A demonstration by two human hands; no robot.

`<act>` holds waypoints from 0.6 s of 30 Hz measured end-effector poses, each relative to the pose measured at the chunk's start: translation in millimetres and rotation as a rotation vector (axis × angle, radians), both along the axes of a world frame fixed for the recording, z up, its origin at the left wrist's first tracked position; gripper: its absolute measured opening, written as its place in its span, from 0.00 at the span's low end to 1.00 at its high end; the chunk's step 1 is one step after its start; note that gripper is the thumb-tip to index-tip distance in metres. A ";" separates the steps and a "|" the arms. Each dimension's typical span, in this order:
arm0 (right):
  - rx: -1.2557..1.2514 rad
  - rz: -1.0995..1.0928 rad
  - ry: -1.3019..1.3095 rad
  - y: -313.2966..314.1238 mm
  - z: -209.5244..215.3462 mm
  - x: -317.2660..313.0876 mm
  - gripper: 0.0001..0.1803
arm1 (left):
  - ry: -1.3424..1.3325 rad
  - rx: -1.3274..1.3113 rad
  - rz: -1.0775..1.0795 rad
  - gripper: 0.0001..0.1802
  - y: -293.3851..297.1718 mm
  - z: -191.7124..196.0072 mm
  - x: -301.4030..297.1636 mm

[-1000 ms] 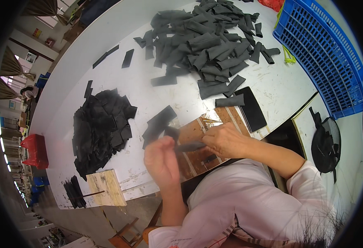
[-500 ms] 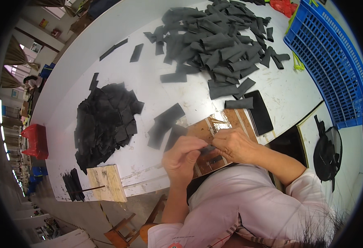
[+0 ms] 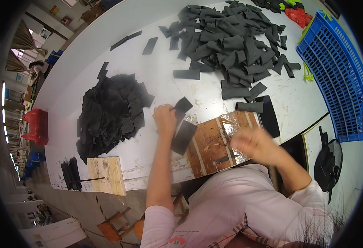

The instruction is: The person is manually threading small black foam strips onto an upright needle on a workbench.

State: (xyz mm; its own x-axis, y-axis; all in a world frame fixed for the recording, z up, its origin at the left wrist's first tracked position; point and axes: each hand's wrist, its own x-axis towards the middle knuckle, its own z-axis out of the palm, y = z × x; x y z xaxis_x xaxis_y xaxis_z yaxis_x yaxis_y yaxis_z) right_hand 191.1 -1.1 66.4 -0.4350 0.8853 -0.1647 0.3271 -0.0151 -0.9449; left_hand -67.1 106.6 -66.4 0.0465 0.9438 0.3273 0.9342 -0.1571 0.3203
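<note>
My left hand reaches out over the white table, its fingers closed on the edge of a dark grey fabric piece. Another dark rectangular fabric piece lies just to the right of my left wrist. My right hand hovers above a brown, tape-striped board at the table's near edge. Motion smears its fingers, so their state and anything in them are unclear. A small dark strip rests on the board's near part.
A black flat-piece heap lies left, a grey folded-piece heap at the back. Right of the board is a black flat tablet-like object. A blue crate stands far right; a wooden block sits near left.
My hands were together over the board and have parted. The left has moved out and away to the fabric pieces; the right has drawn rightward. The whole view has shifted slightly.
</note>
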 end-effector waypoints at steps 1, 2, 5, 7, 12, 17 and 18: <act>0.017 0.158 -0.055 -10.7 -1.4 -8.0 0.12 | 0.002 -0.006 -0.002 0.07 -2.5 3.4 -1.1; -0.007 0.272 -0.049 -16.6 -5.4 -17.9 0.11 | -0.296 0.043 0.046 0.07 -6.0 6.9 -4.5; 0.010 0.247 -0.008 -21.2 -30.3 -47.8 0.11 | -0.938 -0.018 0.119 0.05 -21.2 41.2 -0.6; 0.062 0.145 0.038 -16.4 -42.7 -75.3 0.11 | -1.061 -0.012 0.110 0.06 -34.1 51.1 -13.4; 0.283 -0.408 0.139 16.8 -61.5 -126.5 0.13 | -1.398 -0.090 0.161 0.06 -72.0 65.3 -15.8; 0.011 -0.321 0.241 32.2 -78.3 -145.8 0.10 | -1.567 -0.055 0.270 0.09 -93.8 47.2 -20.3; 0.142 -0.288 0.165 33.9 -76.7 -145.7 0.10 | -1.529 -0.087 0.268 0.11 -96.3 43.9 -25.0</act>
State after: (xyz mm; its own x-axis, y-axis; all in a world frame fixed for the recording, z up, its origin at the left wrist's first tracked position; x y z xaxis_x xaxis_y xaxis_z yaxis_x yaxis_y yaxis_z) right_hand 45.4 32.8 -10.3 -0.1743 0.9845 0.0207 0.1717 0.0511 -0.9838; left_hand -92.1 10.3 -22.5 -0.4358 0.8874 -0.1503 -0.2813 0.0244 0.9593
